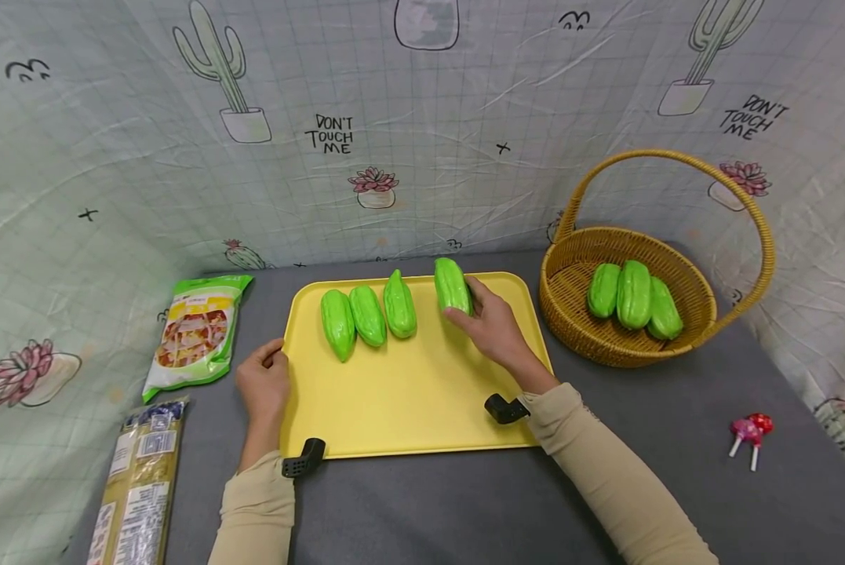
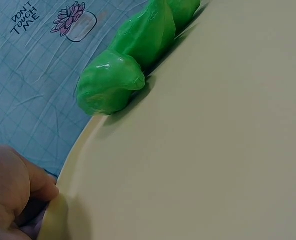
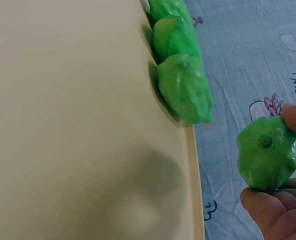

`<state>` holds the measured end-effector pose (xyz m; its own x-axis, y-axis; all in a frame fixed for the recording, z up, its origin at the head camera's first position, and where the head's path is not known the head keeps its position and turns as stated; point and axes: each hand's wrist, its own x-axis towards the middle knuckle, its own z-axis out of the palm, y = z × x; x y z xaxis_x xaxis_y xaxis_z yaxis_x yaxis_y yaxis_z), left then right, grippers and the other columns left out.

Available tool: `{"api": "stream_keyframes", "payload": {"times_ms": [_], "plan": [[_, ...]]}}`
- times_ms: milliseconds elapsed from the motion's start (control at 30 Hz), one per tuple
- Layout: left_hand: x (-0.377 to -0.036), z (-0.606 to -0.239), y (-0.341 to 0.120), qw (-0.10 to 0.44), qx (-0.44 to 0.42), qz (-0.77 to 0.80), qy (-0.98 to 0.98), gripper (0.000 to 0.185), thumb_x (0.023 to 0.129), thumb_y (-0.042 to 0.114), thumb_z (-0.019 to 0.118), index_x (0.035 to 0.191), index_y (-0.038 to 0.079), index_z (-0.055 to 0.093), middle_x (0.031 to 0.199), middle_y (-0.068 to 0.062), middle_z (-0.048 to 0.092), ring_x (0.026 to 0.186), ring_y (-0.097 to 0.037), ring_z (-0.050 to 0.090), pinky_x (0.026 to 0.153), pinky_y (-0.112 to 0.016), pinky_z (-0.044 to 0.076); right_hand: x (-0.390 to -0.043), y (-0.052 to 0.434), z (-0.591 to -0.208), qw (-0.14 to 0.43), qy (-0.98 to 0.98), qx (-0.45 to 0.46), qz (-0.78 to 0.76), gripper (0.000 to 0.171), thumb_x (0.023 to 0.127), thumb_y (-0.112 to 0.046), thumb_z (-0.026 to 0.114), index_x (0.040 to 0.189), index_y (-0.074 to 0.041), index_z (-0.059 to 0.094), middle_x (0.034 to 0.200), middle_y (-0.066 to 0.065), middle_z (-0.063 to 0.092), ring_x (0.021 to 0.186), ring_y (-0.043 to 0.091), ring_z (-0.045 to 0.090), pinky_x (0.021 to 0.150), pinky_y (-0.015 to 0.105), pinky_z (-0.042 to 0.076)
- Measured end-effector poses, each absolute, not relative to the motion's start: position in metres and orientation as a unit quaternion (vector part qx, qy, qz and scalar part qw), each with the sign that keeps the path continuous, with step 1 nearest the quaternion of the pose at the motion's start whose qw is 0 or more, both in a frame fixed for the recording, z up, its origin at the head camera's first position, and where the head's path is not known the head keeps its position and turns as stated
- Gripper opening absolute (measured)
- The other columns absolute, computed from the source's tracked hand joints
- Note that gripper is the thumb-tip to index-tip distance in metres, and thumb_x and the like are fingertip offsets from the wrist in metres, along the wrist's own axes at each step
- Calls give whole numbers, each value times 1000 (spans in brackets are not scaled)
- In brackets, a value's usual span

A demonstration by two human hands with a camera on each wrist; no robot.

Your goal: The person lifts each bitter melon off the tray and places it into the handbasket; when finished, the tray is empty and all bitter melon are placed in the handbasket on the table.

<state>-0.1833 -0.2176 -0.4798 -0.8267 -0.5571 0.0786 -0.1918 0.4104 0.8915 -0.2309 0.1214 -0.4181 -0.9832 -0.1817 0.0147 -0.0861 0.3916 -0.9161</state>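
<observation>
My right hand (image 1: 491, 323) holds a green ridged gourd (image 1: 453, 285) above the back right part of the yellow tray (image 1: 408, 400). In the right wrist view, thumb and fingers grip this gourd (image 3: 266, 152) from two sides, its stem end facing the camera. Three more green gourds lie in a row at the tray's back left: one leftmost (image 1: 338, 323), one in the middle (image 1: 368, 315) and one on the right (image 1: 399, 304). At the tray's left edge, my left hand (image 1: 265, 384) pinches the rim, its fingers curled, as the left wrist view also shows.
A wicker basket (image 1: 563, 333) with a tall handle stands right of the tray, with three green gourds (image 1: 634, 294) inside. Two lollipops (image 1: 750, 428) lie at the right. On the left are a green-and-white food bag (image 1: 198, 333) and a long clear-wrapped package (image 1: 140, 486).
</observation>
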Motion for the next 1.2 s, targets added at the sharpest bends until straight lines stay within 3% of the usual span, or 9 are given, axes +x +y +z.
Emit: {"api": "stream_keyframes", "payload": {"times_ms": [1200], "plan": [[-184, -479, -216, 190, 228, -492, -819, 32, 101, 4, 51, 124, -5, 71, 124, -28, 69, 108, -36, 66, 67, -3, 34, -232, 186, -394, 1, 821, -70, -566, 80, 103, -22, 61, 163, 1, 12, 166, 26, 25, 151, 36, 34, 114, 48, 41]]}}
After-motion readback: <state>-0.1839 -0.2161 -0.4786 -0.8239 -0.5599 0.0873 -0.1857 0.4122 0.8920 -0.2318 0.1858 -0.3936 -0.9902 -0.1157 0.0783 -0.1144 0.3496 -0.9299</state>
